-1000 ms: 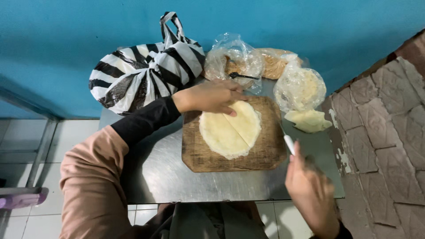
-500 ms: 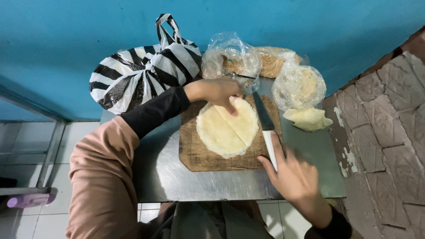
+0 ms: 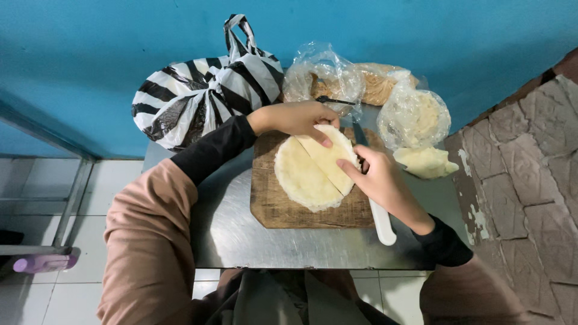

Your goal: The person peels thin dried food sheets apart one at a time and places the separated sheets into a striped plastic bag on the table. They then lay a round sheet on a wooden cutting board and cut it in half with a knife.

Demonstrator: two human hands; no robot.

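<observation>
A round pale flatbread [image 3: 310, 174], cut in two, lies on a wooden cutting board [image 3: 274, 204] on a small metal table [image 3: 235, 235]. My left hand [image 3: 295, 118] presses its fingertips on the far edge of the flatbread's right half. My right hand [image 3: 382, 183] lies on the knife with its fingers on the right half; the white knife handle [image 3: 382, 222] sticks out under the palm and the dark blade [image 3: 359, 133] runs along the board's right side.
A black-and-white striped plastic bag [image 3: 205, 90] sits at the table's back left. Clear plastic bags [image 3: 325, 75] with flat breads [image 3: 415, 114] lie at the back right, and a folded pale piece [image 3: 424, 161] beside them. A stone wall [image 3: 524, 180] stands on the right.
My right hand has moved from the table's right edge onto the board beside the flatbread. The flatbread now shows a cut line, and its right half is slightly lifted apart.
</observation>
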